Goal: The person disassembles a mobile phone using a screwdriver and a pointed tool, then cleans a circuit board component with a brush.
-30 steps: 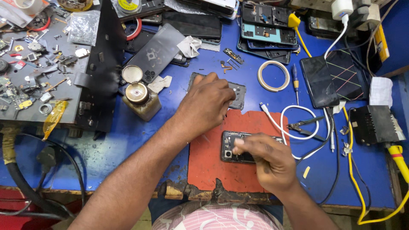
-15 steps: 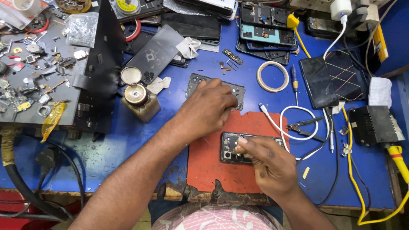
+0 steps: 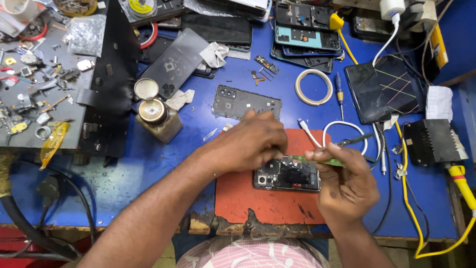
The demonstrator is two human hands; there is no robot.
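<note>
A view from above onto a cluttered blue workbench [image 3: 148,168]. Two bare hands meet over an opened phone [image 3: 287,174] that lies flat on a red mat [image 3: 238,198] at the near edge of the bench.

The left hand [image 3: 250,141] reaches in from the lower left, its fingers curled down onto the top edge of the phone. The right hand [image 3: 347,183] comes up from the bottom right; its thumb and fingers are pinched together on a thin green strip [image 3: 317,160], which runs from the hand toward the left hand's fingertips just above the phone. Motion blur makes it hard to tell whether the left hand also grips the strip's far end or only presses on the phone.

Just beyond the mat lies a grey phone back cover [image 3: 246,103]. To its left stands a small brass-topped bottle [image 3: 156,119], with its round lid beside it. To the right of the mat are a coiled white cable [image 3: 342,134], a white ring of tape [image 3: 313,87], a small screwdriver [image 3: 339,94] and a dark phone with a cracked screen [image 3: 382,92]. A black box [image 3: 431,141] sits near the right edge, with a yellow cable [image 3: 461,183] trailing past it. On the far left, a grey tray [image 3: 29,89] holds many small screws and parts.
</note>
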